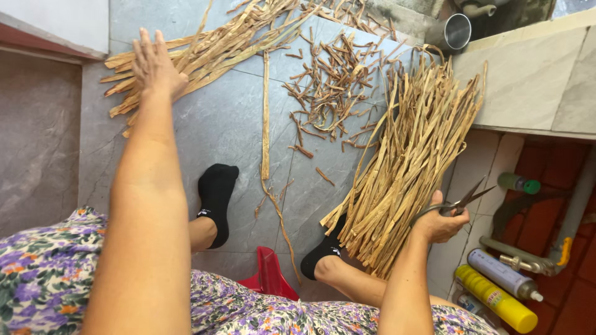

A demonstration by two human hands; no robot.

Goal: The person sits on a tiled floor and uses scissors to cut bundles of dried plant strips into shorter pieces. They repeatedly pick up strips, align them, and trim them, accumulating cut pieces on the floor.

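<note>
The left hand [154, 62] lies open, fingers flat on the far-left pile of dried strips [205, 49]. The right hand [441, 222] grips scissors [462, 200], blades apart, just right of the leaning bundle [410, 161].

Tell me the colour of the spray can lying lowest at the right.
Yellow: the yellow spray can lies on the red tiled floor, seen from the head camera.

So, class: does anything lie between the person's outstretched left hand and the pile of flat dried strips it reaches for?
Nothing visible does. The left hand already rests on the pile of flat dried strips, with only bare floor tile beside it.
</note>
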